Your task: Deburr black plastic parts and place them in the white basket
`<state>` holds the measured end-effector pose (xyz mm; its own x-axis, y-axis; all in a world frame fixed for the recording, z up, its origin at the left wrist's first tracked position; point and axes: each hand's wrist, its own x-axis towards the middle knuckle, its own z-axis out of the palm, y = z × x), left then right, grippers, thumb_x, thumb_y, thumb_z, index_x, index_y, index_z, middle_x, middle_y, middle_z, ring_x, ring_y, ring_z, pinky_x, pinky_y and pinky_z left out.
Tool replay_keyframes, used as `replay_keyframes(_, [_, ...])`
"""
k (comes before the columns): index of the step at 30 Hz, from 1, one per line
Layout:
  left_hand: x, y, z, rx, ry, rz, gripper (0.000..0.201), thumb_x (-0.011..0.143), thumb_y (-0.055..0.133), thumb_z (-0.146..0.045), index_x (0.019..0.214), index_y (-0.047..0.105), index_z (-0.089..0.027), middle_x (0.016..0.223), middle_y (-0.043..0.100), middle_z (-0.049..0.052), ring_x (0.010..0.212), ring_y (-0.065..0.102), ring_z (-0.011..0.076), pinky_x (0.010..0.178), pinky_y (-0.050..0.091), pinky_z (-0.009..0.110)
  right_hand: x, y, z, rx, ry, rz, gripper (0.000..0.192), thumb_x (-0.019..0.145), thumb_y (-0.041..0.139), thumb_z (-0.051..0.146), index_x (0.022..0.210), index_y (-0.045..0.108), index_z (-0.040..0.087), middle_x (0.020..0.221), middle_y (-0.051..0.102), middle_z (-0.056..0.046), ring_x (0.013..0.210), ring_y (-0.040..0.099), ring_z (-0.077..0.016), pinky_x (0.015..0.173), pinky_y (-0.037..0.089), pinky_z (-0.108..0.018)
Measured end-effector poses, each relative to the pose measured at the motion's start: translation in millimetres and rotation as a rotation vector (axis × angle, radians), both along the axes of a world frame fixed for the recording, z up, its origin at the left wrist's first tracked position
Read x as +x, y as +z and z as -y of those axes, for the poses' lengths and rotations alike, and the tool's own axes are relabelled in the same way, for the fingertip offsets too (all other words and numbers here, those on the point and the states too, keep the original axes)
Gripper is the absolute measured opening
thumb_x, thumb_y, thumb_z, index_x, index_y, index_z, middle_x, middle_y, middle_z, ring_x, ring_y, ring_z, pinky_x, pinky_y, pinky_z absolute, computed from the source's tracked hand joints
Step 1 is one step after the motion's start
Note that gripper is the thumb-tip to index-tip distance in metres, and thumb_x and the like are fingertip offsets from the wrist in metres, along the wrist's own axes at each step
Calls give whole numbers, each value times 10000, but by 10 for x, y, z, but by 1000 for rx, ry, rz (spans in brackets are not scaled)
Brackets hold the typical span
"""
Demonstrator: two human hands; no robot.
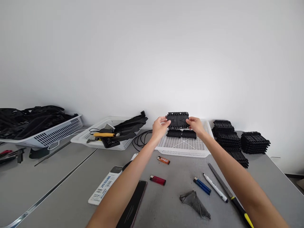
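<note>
Between both hands I hold up a black plastic panel [177,121] with toothed long edges. My left hand [160,127] pinches its left end, thumb in front. My right hand [195,124] pinches the right end the same way. Just behind and below it stands a white perforated basket [182,151], in which more black toothed panels [174,133] lie. To the right of my right hand, stacks of similar black panels [226,136] rest on the table, with another stack [254,142] farther right.
Nearer me on the grey table lie an orange lighter [163,160], a red lighter [158,180], a blue lighter [202,186], a white marker [215,187], a file [222,180] and a grey cloth [195,203]. Baskets of black parts [58,130] and tools [122,146] stand left.
</note>
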<state>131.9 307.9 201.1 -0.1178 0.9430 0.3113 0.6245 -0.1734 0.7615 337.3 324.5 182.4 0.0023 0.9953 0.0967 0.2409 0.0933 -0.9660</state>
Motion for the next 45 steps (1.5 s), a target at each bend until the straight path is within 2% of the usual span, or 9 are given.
replay_keyframes(4, [-137, -194, -212, -86, 100, -208, 304, 878, 531, -295, 1120, 636, -144, 1001, 726, 114, 971, 677, 237, 873, 496, 342, -273, -363, -247, -188, 57, 147, 271, 960, 493, 243, 699, 513, 176, 543, 533, 11, 467, 561, -119, 543, 485, -228])
replay_keyframes(9, [-162, -520, -365, -313, 108, -488, 241, 840, 607, -227, 1049, 675, -129, 1045, 695, 176, 1048, 647, 324, 861, 492, 406, -453, -687, -387, -418, 83, 445, 208, 957, 562, 220, 787, 594, 105, 630, 610, -13, 521, 597, -118, 568, 519, -248])
replay_keyframes(15, [-80, -898, -548, -558, 24, -699, 356, 896, 597, -349, 1204, 575, -171, 1215, 594, 100, 1066, 605, 225, 885, 522, 424, -599, -906, -487, -632, 148, 670, 226, 947, 613, 291, 1036, 625, 84, 912, 656, -64, 733, 647, -139, 660, 560, -280])
replay_keyframes(20, [-92, -1145, -644, -649, -48, -745, 390, 887, 610, -351, 1221, 563, -155, 1227, 583, 114, 1067, 602, 229, 878, 526, 417, -693, -1073, -505, -732, 205, 745, 268, 945, 616, 297, 1118, 607, 93, 1012, 643, -87, 814, 650, -162, 703, 568, -307])
replay_keyframes(24, [-120, -1258, -686, -699, -86, -761, 388, 890, 606, -353, 1223, 562, -159, 1228, 583, 111, 1064, 603, 228, 877, 527, 419, -725, -1145, -544, -763, 217, 764, 274, 944, 615, 292, 1141, 599, 102, 1044, 636, -89, 842, 648, -170, 721, 569, -321])
replay_keyframes(30, [-106, -1276, -727, -771, -92, -765, 387, 889, 608, -352, 1224, 561, -165, 1226, 584, 107, 1066, 603, 228, 874, 528, 416, -745, -1162, -594, -778, 223, 731, 283, 945, 614, 294, 1153, 594, 104, 1054, 633, -91, 845, 647, -171, 717, 569, -320])
replay_keyframes(35, [-78, -1204, -678, -780, -93, -731, 389, 890, 606, -354, 1227, 559, -166, 1228, 583, 105, 1063, 603, 228, 874, 528, 422, -750, -1151, -572, -754, 231, 704, 297, 943, 616, 298, 1165, 590, 104, 1077, 627, -99, 869, 645, -180, 735, 568, -331])
replay_keyframes(40, [-76, -976, -509, -707, -64, -700, 387, 894, 600, -360, 1230, 555, -174, 1228, 583, 95, 1056, 605, 222, 868, 532, 425, -658, -994, -462, -649, 261, 656, 265, 942, 618, 291, 1132, 602, 107, 1031, 638, -80, 820, 647, -163, 702, 570, -315])
replay_keyframes(45, [-24, -655, -73, -447, -36, -615, 311, 912, 549, -278, 1179, 606, -129, 1173, 632, 171, 1090, 610, 287, 898, 495, 434, -332, -648, -189, -370, 223, 583, 327, 919, 619, 208, 1218, 567, 88, 1001, 685, -123, 817, 663, -173, 667, 508, -241])
